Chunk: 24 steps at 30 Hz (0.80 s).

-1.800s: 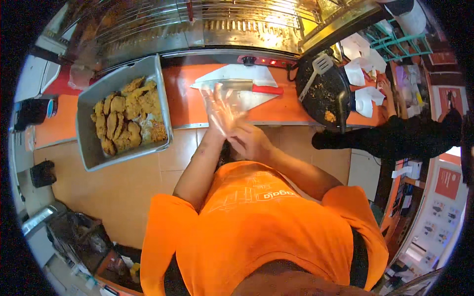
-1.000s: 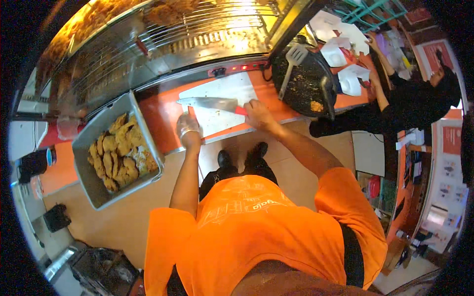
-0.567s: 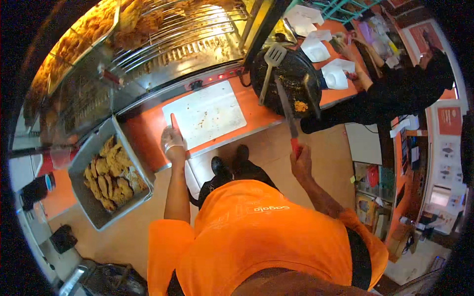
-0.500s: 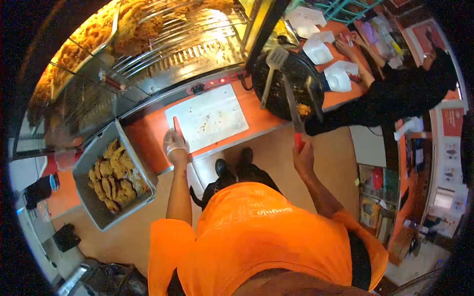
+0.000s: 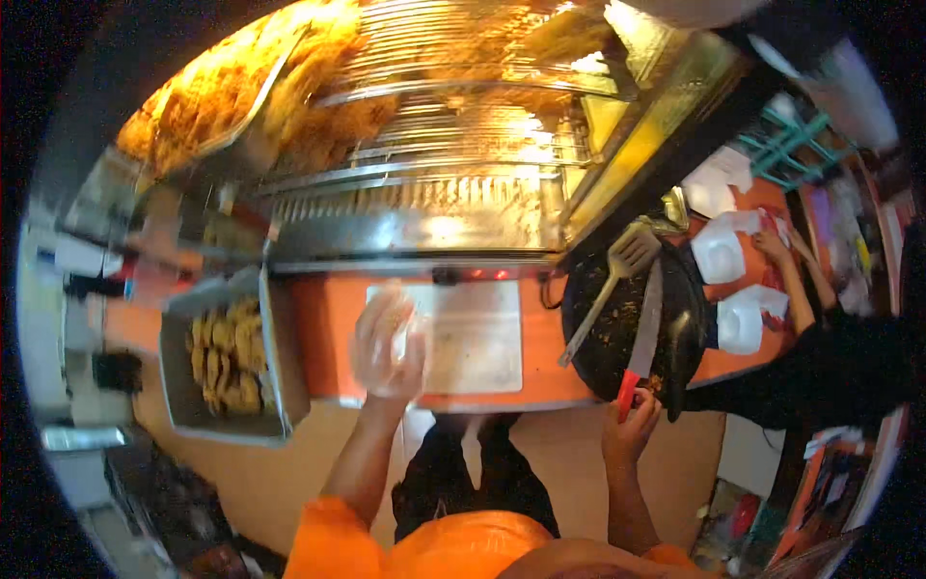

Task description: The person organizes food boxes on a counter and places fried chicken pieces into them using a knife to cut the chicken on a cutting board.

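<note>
So the right hand has its fingers wrapped round the red handle of the knife, blade over the dark tray right of the white cutting board. Left hand, gloved, hovers spread and empty over the board's left edge. I'd keep that blade low, pointed away.

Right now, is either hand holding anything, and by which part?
The right hand holds a knife by its red handle, blade over the dark tray. The left hand is blurred; no grip can be told.
</note>
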{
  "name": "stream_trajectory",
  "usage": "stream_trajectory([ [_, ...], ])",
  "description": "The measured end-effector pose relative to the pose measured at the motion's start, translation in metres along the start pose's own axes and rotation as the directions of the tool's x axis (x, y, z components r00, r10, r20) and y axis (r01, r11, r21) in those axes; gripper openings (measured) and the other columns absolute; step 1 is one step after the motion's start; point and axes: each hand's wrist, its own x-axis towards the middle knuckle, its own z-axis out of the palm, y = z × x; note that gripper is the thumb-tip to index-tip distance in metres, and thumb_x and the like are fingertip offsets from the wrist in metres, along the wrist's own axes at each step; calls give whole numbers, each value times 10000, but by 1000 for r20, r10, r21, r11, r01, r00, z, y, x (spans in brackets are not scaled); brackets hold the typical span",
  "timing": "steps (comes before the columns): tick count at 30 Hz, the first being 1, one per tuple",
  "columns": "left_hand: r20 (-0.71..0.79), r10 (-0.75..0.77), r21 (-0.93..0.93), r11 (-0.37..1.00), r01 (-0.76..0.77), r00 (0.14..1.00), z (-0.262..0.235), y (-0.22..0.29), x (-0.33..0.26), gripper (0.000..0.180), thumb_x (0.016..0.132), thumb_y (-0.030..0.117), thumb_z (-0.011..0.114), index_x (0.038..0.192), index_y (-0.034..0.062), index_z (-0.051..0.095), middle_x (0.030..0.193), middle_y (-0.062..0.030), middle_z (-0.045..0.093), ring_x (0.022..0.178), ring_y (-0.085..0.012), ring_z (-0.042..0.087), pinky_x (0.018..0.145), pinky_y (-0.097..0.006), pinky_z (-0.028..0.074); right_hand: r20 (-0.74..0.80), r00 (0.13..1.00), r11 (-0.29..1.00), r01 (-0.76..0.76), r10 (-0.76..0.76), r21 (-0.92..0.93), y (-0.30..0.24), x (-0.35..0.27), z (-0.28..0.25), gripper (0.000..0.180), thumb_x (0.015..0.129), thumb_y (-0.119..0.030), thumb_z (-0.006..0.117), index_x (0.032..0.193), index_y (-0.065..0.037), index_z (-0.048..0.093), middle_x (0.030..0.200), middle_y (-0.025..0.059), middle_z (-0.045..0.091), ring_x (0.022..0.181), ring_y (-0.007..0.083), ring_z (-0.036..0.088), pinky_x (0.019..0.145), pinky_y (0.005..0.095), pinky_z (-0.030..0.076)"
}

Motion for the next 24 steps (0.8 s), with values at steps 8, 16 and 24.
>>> stream_trajectory([
  [8,-232,129,269,961,-63,964,-78,-5,2,268,828,72,667,1087,3,650,1092,-164,669,980,-298,656,842,-383,518,-128,989,964,104,-75,243,26,10,0,306,904,-170,622,1139,0,526,1138,189,560,989,331,538,884,422,435],
  [16,-380,-731,378,436,817,567,-298,-174,-65,393,908,340,608,1180,58,629,1143,-189,650,1047,-336,618,909,-376,476,77,996,904,6,-43,427,-1,14,2,252,933,-97,569,1165,-5,528,1126,126,557,1020,226,547,883,348,444],
  [24,95,-807,836,382,394,582,-322,-338,-144,421,902,369,507,1161,67,643,1097,-241,651,1040,-393,618,886,-460,486,83,984,937,120,-155,330,-75,-21,14,202,925,-68,565,1117,-15,534,963,45,517,892,176,522,840,319,440],
])
